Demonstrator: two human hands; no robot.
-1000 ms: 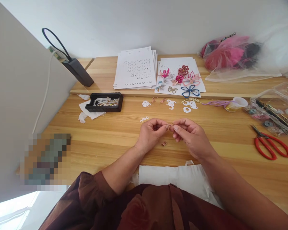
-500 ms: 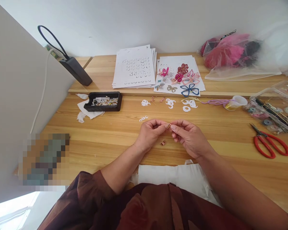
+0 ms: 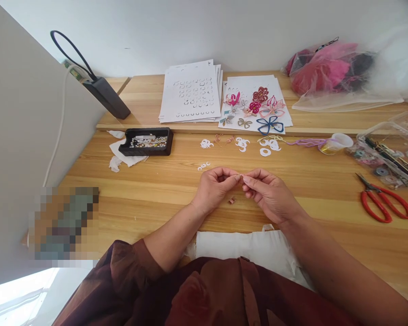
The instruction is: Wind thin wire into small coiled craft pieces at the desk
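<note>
My left hand (image 3: 215, 188) and my right hand (image 3: 267, 192) meet fingertip to fingertip over the wooden table (image 3: 149, 194). Thumb and forefinger of each are pinched on one tiny brownish piece, mostly hidden by the fingertips; its kind does not show. Just below them on the wood lies a small copper-coloured spool (image 3: 231, 200). Beyond the hands are small white paper crescents (image 3: 204, 166), with larger white cut-outs in piles (image 3: 206, 143) further back. Thin pink wire-like pieces (image 3: 219, 138) lie among those piles.
Red-handled scissors (image 3: 377, 199) lie at the right, near a clear plastic box (image 3: 394, 145) and a cup with purple thread (image 3: 336, 143). A black tray of beads (image 3: 146, 141) stands at the left. Finished flower ornaments (image 3: 270, 125) rest on paper on the raised back ledge.
Both hands stay pinched together in nearly the same place, the fingertips slightly closer. The whole view has shifted a little; the things on the table have not moved.
</note>
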